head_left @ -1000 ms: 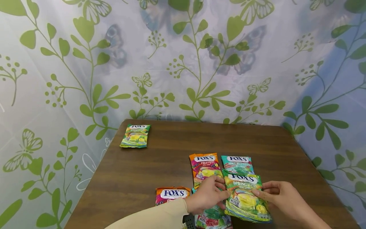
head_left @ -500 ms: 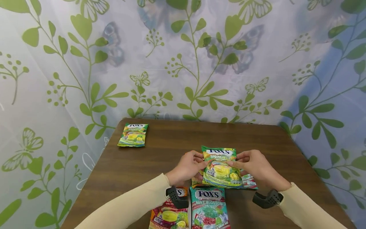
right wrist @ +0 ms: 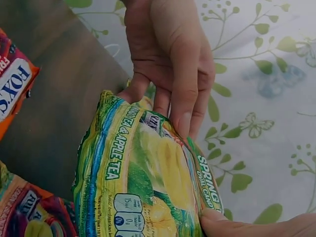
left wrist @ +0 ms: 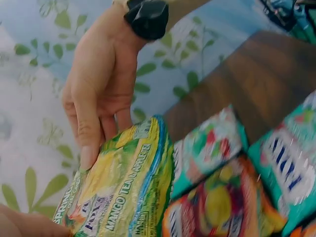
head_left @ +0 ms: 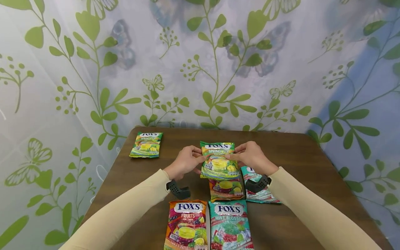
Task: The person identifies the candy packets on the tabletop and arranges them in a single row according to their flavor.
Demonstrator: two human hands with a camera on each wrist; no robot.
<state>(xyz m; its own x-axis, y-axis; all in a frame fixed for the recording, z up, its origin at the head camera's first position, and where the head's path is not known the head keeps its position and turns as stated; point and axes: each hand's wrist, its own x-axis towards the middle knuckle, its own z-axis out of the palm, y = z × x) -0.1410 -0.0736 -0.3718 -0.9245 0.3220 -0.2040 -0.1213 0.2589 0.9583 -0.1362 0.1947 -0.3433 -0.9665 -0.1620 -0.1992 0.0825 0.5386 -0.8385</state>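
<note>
Between both hands is a green and yellow candy bag [head_left: 218, 163] marked Spring Tea, tilted, its front toward the head camera. My left hand [head_left: 185, 160] pinches its left edge, thumb on the front. My right hand [head_left: 253, 157] pinches the opposite edge the same way. In the head view the bag covers the upper part of an orange Fruits candy bag [head_left: 226, 190]. A teal Mint Blossom candy bag [head_left: 260, 187] lies under my right wrist, partly hidden. Both wrist views show the held bag close up, with thumbs on its printed face.
Nearer the front lie another Fruits bag [head_left: 186, 225] and another Mint Blossom bag [head_left: 230, 225], side by side. A second Spring Tea bag [head_left: 146, 144] lies at the back left of the brown table [head_left: 181, 137]. A leaf-patterned curtain [head_left: 175, 83] rises behind the table.
Both hands have carried the Spring Tea bag left and toward the back, from above the right-hand Mint Blossom bag to beyond the Fruits bag. The other bags stay in place.
</note>
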